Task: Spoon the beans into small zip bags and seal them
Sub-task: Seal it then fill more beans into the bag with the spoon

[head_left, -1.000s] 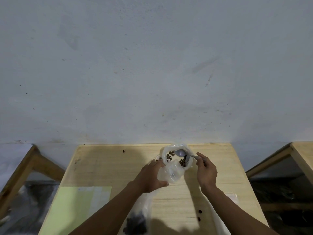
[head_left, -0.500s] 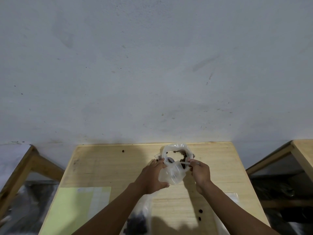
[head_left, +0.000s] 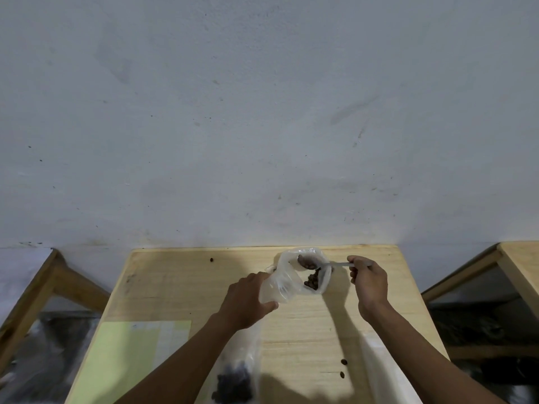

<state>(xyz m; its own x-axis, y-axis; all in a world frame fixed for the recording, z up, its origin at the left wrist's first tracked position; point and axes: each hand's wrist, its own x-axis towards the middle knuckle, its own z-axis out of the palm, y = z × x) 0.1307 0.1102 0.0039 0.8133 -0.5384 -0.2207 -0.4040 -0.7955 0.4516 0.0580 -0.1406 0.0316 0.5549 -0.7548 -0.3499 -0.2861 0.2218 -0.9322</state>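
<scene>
A clear plastic bag [head_left: 284, 284] with dark beans [head_left: 312, 281] inside lies open at the far middle of the wooden table [head_left: 180, 284]. My left hand [head_left: 248, 301] grips the bag's near left side. My right hand [head_left: 369, 279] holds a spoon [head_left: 335, 264] by its handle; the spoon's bowl carries beans and sits at the bag's mouth. Near the front edge, under my left forearm, lies a second clear bag with dark beans [head_left: 234, 383].
A pale green sheet [head_left: 128, 357] lies at the table's front left. Loose beans [head_left: 344, 362] rest at the front right, and one bean [head_left: 211, 259] near the far edge. A flat clear bag [head_left: 376, 371] lies under my right forearm. Other wooden tables stand left and right [head_left: 516, 263].
My right hand moved right, away from the bag, and lifted the spoon with beans to the bag's mouth. The bag's opening shifted slightly. My left hand kept its hold.
</scene>
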